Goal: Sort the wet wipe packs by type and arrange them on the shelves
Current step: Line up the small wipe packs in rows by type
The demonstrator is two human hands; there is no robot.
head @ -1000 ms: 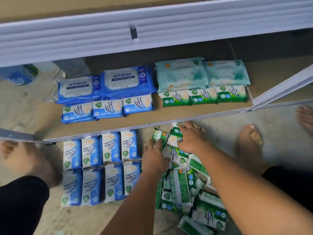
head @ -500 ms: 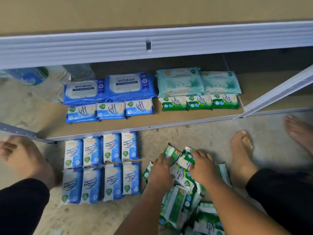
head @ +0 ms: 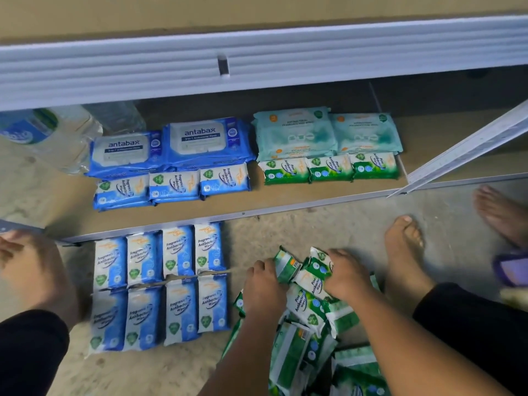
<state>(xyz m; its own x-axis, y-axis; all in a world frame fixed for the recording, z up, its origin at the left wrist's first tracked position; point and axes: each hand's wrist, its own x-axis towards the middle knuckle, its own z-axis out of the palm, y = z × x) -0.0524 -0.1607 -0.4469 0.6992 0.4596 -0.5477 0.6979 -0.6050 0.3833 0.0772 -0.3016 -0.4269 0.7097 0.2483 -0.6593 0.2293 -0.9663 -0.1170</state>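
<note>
I am crouching in front of the bottom shelf [head: 285,200], and my left hand [head: 264,290] is gripping one green pine pack [head: 285,267], fingers curled round its near edge. My right hand [head: 347,274] is clamping down on a second green pack [head: 315,265] just beside it, fingers bent together over its top. Both packs are lying at the far end of the green heap [head: 308,332] on the floor between my knees. The packs there are overlapping too much for me to be counting them.

To the left of the heap, eight blue fragrance-free packs [head: 160,287] are lying on the floor in two rows of four, edges touching.

On the shelf, two big antabax packs [head: 205,141] are sitting side by side at the back left, with three small blue packs [head: 171,185] in a row in front. To their right, two teal stacks [head: 294,132] are sitting at the back, with three green shelf packs [head: 330,168] lined up before them.
</note>
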